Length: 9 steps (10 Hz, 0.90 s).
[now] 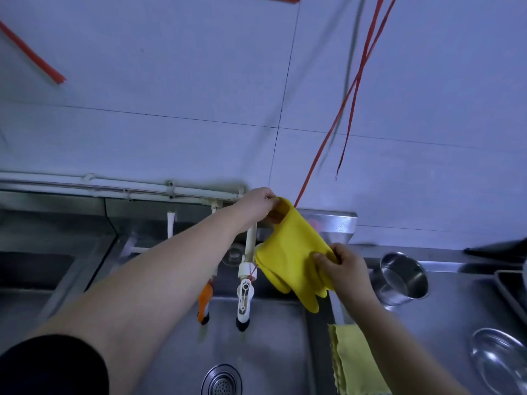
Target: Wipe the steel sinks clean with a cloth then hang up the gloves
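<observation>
Near edge: yellow cloth (353,363) draped over the divider at rt of the sink (271,352), limp, part hidden under the rt forearm. Drain strainer (222,380) at bottom of basin. Cloth set down, so wiping looks done (judgement); the hang-up step is in hand.

Mid: rt hand (346,269) pinches the finger end of the yellow gloves (291,252), thumb on top, fingers curled under. Glove fingers dangle below, just above the basin. Looks like a pair held together; can't be sure of count.

Further: lt hand (256,206) grips the cuff end, fingers curled round the rim, close to the white tap pipe (249,243) and wall pipe (119,189). Gloves stretched betw. the two hands, slanting up toward the wall.

Handling (judgement): thin rubber, light, floppy, prob. wet so slick; won't hold shape. Best hold = the cuff rim, thicker and rolled, gives grip; fingertips stretch and slip. Red string (310,169) hangs by the cuff, another bit tied at the tap; likely the hanging point, can't confirm.

Far rt: steel cup (399,277) and steel dish (499,357) on counter, apart from gloves.
</observation>
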Motion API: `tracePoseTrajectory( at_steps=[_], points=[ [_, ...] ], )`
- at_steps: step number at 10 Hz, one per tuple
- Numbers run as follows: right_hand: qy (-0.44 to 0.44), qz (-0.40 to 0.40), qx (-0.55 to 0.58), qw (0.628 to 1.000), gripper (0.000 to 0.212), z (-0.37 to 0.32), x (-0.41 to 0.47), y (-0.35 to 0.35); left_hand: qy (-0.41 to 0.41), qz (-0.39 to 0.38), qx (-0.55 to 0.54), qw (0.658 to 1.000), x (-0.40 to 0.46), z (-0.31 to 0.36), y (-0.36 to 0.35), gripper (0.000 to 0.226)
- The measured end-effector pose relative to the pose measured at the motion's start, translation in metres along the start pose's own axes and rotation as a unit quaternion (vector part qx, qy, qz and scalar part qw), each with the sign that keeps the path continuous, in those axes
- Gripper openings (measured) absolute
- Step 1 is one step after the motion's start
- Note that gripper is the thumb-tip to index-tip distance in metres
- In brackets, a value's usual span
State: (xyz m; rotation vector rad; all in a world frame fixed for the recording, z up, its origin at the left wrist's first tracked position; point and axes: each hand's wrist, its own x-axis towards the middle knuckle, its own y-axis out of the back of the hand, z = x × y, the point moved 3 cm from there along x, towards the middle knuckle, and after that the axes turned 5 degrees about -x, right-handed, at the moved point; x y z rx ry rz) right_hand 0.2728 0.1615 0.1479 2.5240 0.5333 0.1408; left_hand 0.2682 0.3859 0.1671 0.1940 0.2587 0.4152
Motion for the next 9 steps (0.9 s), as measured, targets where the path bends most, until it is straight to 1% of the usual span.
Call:
tracePoseTrajectory(
  at_steps=[1,2,3,4,5,6,7,8,9],
  points=[
    [0.004,0.0,0.002,1.0,0.02,0.0,0.004,-0.006,0.005,0.013,0.101,0.995,0.005,-0.008,0.005,0.014],
    [0.006,0.004,0.014,1.0,0.018,-0.002,0.009,-0.014,-0.004,0.033,0.157,0.987,0.008,-0.008,0.008,0.018],
    [0.009,0.008,0.009,1.0,0.014,-0.005,0.017,-0.02,0.0,0.054,0.137,0.989,0.011,-0.006,0.01,0.027],
    [-0.002,0.006,0.02,1.0,0.016,-0.002,0.021,-0.025,0.021,0.024,0.08,0.996,0.008,-0.007,0.004,0.034],
    [0.014,0.02,0.035,0.999,0.024,0.003,0.023,-0.03,0.039,-0.032,-0.01,0.999,0.004,-0.014,-0.002,0.048],
    [0.015,0.049,0.052,0.997,0.032,0.009,0.02,-0.036,0.024,-0.049,0.006,0.999,-0.002,-0.016,0.0,0.043],
    [-0.006,0.068,0.097,0.993,0.038,0.017,0.015,-0.039,0.003,-0.061,0.015,0.998,-0.006,-0.018,0.004,0.031],
    [-0.028,0.086,0.085,0.992,0.043,0.022,0.011,-0.037,-0.01,-0.058,0.038,0.998,-0.017,-0.014,0.007,0.022],
    [-0.028,0.128,0.086,0.988,0.041,0.022,0.008,-0.029,-0.017,-0.044,0.032,0.998,-0.025,-0.011,0.013,0.017]
  ],
)
